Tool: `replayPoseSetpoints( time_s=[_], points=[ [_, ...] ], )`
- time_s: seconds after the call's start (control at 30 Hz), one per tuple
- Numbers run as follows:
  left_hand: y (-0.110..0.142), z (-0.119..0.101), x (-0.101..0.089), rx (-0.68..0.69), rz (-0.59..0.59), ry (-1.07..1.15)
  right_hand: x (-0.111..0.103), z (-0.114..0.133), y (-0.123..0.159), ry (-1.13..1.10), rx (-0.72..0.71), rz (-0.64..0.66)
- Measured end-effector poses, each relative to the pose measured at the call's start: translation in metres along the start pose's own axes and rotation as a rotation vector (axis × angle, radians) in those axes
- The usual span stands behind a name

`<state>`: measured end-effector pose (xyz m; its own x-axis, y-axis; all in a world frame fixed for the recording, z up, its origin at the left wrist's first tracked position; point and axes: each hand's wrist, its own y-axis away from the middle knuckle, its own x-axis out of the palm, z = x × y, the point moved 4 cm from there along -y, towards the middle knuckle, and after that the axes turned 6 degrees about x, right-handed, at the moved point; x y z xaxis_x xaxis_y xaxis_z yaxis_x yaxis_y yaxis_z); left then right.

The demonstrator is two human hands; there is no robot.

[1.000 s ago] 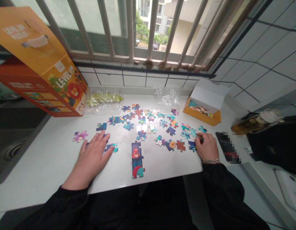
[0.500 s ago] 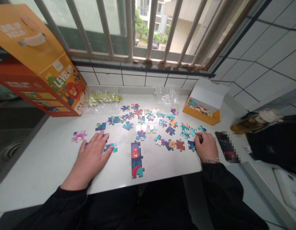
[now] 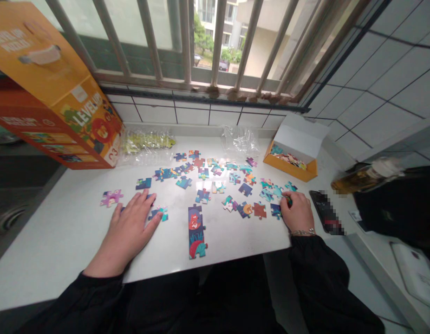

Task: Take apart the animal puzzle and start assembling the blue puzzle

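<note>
My left hand (image 3: 129,227) lies flat on the white counter (image 3: 61,236), fingers spread, covering a blue piece and touching a blue-green piece (image 3: 159,212). My right hand (image 3: 297,211) is curled at the right, fingertips pinching a small green-red puzzle piece (image 3: 288,200). Between the hands lies a joined strip of pieces (image 3: 195,231) showing a red animal. Several loose puzzle pieces (image 3: 215,178) are scattered beyond it. A purple piece (image 3: 110,197) sits alone at the left.
A large orange puzzle box (image 3: 58,93) leans at the back left. Two clear plastic bags (image 3: 148,141) lie by the wall. A small open orange box (image 3: 294,157) holds more pieces. A phone (image 3: 326,211) and a bottle (image 3: 368,178) lie right; a sink (image 3: 9,213) is left.
Both hands stay where they were; only the view has shifted slightly.
</note>
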<state>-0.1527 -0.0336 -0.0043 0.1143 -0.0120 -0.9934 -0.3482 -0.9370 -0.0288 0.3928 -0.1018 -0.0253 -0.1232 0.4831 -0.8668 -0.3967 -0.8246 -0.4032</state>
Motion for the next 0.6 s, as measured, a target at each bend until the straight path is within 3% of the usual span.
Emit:
replayPoseSetpoints(
  time_s=[0.6],
  points=[
    [-0.0003, 0.0002, 0.0004, 0.001, -0.019, 0.013, 0.0018, -0.0040, 0.0002, 0.001, -0.004, -0.007]
  ],
)
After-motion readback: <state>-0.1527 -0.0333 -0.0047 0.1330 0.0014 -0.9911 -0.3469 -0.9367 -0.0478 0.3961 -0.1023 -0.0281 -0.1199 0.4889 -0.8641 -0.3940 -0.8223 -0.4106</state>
